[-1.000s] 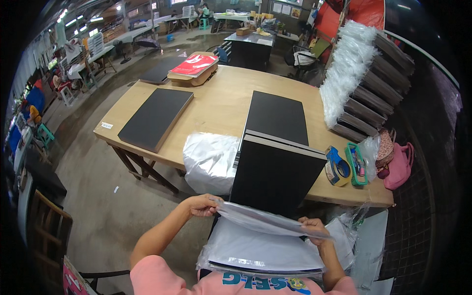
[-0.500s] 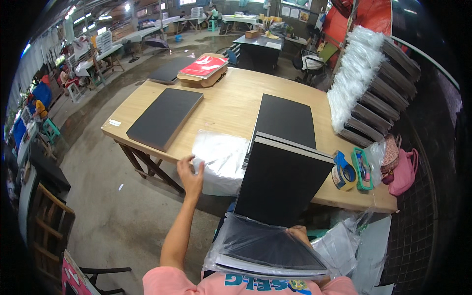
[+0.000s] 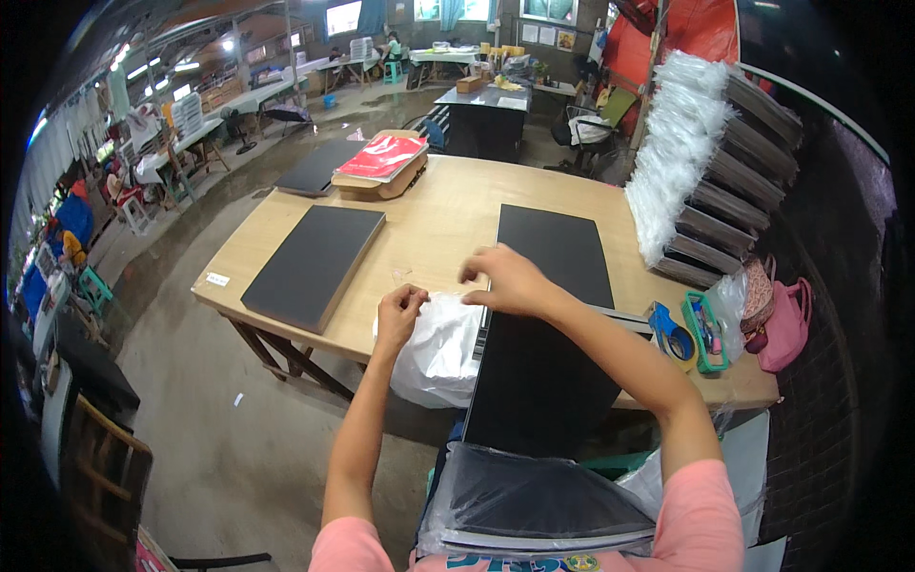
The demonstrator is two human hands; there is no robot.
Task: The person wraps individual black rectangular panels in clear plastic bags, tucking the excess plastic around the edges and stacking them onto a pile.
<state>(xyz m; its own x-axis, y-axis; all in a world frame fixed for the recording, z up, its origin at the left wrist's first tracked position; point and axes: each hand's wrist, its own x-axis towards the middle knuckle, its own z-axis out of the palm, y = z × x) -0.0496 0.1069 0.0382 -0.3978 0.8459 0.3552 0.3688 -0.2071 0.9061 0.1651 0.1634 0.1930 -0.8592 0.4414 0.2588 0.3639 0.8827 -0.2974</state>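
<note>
My left hand (image 3: 400, 315) is at the near edge of the table, thumb and fingertips pinched together on the upper edge of a thin, clear plastic bag (image 3: 434, 357). That bag lies in a loose pile and hangs partly over the edge. My right hand (image 3: 505, 278) hovers just to the right, fingers curved and apart from the thumb. Below my right forearm a thick stack of black boards (image 3: 534, 381) stands tilted against the table, partly hidden by that arm. Across my lap lies a black board stack wrapped in clear plastic (image 3: 543, 491).
The wooden table (image 3: 448, 191) carries a black board stack (image 3: 315, 262) at left, another black stack (image 3: 553, 238) at right, and a red packet (image 3: 383, 157). A tape dispenser (image 3: 673, 338) and green basket (image 3: 705, 334) sit at right, beside tall plastic-wrapped stacks (image 3: 691, 153).
My right hand has left the wrapped boards on my lap and swung up over the table. My left hand has moved slightly right and up, its fingers now pinched.
</note>
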